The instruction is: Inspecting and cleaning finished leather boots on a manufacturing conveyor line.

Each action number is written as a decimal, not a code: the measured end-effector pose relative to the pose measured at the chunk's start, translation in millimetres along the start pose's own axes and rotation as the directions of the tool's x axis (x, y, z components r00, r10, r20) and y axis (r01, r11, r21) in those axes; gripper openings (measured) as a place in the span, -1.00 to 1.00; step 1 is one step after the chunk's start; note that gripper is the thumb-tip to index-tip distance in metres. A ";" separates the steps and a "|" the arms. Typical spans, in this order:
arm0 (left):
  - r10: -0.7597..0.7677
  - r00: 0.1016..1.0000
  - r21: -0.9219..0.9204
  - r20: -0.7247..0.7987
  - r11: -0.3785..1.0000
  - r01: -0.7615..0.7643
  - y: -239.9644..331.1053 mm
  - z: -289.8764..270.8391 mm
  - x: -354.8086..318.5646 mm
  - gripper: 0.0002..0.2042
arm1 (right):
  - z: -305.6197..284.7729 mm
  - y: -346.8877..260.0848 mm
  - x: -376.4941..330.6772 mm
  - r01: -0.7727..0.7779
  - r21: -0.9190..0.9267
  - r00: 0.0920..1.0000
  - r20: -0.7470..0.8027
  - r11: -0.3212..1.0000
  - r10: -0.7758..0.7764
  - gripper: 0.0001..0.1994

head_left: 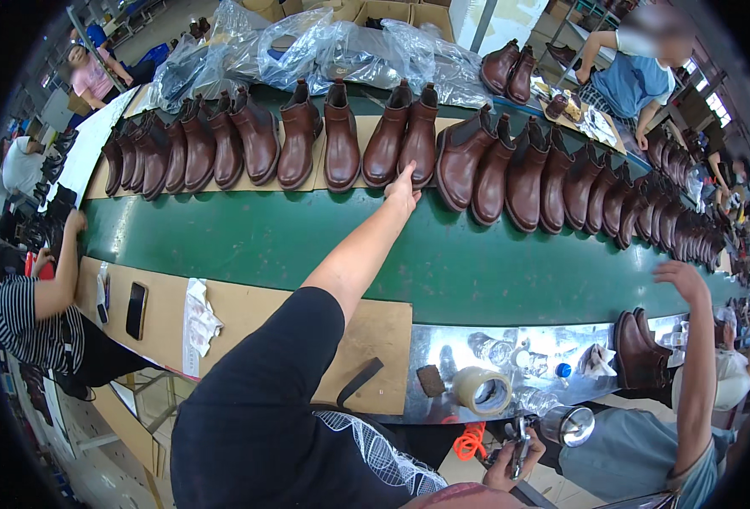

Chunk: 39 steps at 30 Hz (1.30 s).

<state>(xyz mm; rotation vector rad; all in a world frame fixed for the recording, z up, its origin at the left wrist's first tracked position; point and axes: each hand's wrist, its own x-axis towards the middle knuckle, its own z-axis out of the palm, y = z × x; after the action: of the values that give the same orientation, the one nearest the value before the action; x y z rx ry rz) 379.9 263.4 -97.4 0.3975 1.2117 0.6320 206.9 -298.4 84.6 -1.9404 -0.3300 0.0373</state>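
Observation:
My left arm reaches across the green conveyor belt (248, 233). At its end my left hand (403, 191) is closed at the toe of a brown leather ankle boot (419, 140), which stands upright beside another boot (387, 140). Some of my fingers are hidden under the toe. Low in the view, my right hand (511, 462) is wrapped round a metal spray gun (523, 445) with a round silver cup (572, 425). An orange coiled hose (470, 441) hangs next to it.
Long rows of brown boots (532, 174) line the belt's far side. On the near metal ledge (443, 339) lie a tape roll (483, 390), plastic bottles (528, 360) and a dark strap (360, 382). Co-workers stand left and right; one raised arm (693, 339) is close at right.

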 end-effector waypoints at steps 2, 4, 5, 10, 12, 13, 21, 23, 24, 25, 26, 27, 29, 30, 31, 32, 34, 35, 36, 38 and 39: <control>-0.015 0.999 0.009 0.031 1.000 0.015 6.6 -6.5 5.2 -0.29 | 2.8 3.4 1.4 0.044 0.027 0.999 0.025 0.999 -0.045 -0.60; -0.022 0.997 0.027 0.069 0.999 0.020 11.3 -17.3 6.1 -0.39 | 7.2 4.5 -0.7 0.030 0.104 1.000 -0.001 0.994 -0.030 -0.59; -0.047 0.991 0.057 0.129 0.998 0.040 12.0 -12.8 -5.4 -0.49 | 8.3 -2.1 -2.9 0.010 0.111 1.000 -0.016 0.994 -0.009 -0.58; -0.196 0.900 0.168 0.389 0.976 0.140 50.5 -41.4 -42.4 -0.65 | 13.1 -16.9 -7.6 0.083 0.036 0.996 -0.009 0.996 -0.083 -0.54; -0.175 0.878 0.161 0.445 0.980 0.113 56.0 -59.7 -61.9 -0.67 | 16.0 -28.8 -14.3 0.108 0.079 0.993 -0.061 0.991 -0.103 -0.57; -0.148 0.850 0.127 0.506 0.987 0.096 52.9 -70.0 -74.6 -0.68 | 12.7 -23.8 -17.2 0.170 0.043 0.983 -0.072 0.984 -0.167 -0.56; 0.216 0.538 -0.200 0.815 0.976 -0.088 85.2 -167.6 -281.9 -0.34 | -4.2 -54.3 -38.9 0.187 0.294 0.981 0.000 0.938 -0.195 -0.44; 0.103 0.401 -0.224 0.910 0.937 0.269 85.2 -188.6 -308.7 -0.26 | -6.8 -67.0 -39.8 0.252 0.297 0.962 0.028 0.921 -0.273 -0.38; 0.084 0.288 -0.188 0.954 0.915 0.356 75.6 -192.4 -316.0 -0.25 | -6.3 -73.1 -41.7 0.253 0.326 0.960 0.033 0.911 -0.278 -0.34; 0.072 0.170 -0.141 0.983 0.887 0.439 67.8 -198.3 -322.0 -0.24 | -8.2 -76.5 -43.8 0.261 0.322 0.954 0.059 0.910 -0.295 -0.34; 0.057 0.178 -0.132 0.982 0.887 0.442 58.7 -206.0 -326.7 -0.24 | -12.2 -79.5 -44.2 0.273 0.310 0.947 0.077 0.910 -0.311 -0.34; 0.055 0.118 -0.110 0.991 0.838 0.534 50.8 -218.6 -331.7 -0.25 | -13.3 -81.9 -43.7 0.278 0.304 0.939 0.113 0.911 -0.324 -0.34; -0.007 0.101 -0.057 0.995 0.787 0.615 46.6 -234.0 -343.8 -0.29 | -14.5 -92.7 -43.7 0.335 0.246 0.917 0.135 0.909 -0.375 -0.37; -0.023 0.112 -0.051 0.993 0.784 0.618 38.5 -241.7 -340.5 -0.29 | -16.5 -102.8 -43.7 0.357 0.232 0.904 0.160 0.905 -0.398 -0.38; 0.002 0.097 -0.062 0.995 0.781 0.621 28.4 -250.4 -331.6 -0.32 | -15.2 -111.9 -44.6 0.356 0.238 0.892 0.203 0.904 -0.404 -0.40; 0.028 0.082 -0.073 0.996 0.778 0.625 20.9 -261.2 -323.3 -0.36 | -12.4 -116.9 -44.2 0.350 0.260 0.881 0.236 0.900 -0.411 -0.43; -0.118 0.184 -0.028 0.976 0.767 0.641 25.8 -268.9 -328.0 -0.43 | -3.5 -114.9 -39.2 0.471 0.184 0.850 0.166 0.863 -0.500 -0.51; -0.128 0.387 -0.092 0.913 0.860 0.501 19.8 -276.5 -317.1 -0.44 | 2.2 -116.3 -41.3 0.436 0.223 0.868 0.151 0.872 -0.473 -0.54; -0.097 0.576 -0.127 0.812 0.933 0.336 12.5 -288.3 -308.1 -0.44 | 5.3 -121.6 -45.8 0.371 0.248 0.889 0.182 0.895 -0.420 -0.57; -0.121 0.645 -0.124 0.754 0.939 0.321 -1.7 -309.0 -299.2 -0.41 | 12.4 -118.1 -48.2 0.393 0.260 0.871 0.201 0.882 -0.448 -0.60; -0.236 0.659 -0.108 0.714 0.893 0.437 -9.4 -319.5 -299.4 -0.40 | 15.2 -116.8 -51.1 0.384 0.252 0.874 0.211 0.889 -0.437 -0.60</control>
<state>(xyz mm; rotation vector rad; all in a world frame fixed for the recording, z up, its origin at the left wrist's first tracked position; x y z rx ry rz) 15.4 49.2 16.8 0.1293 0.4379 0.2601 130.3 -256.6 178.8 -1.6275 -0.8827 0.0462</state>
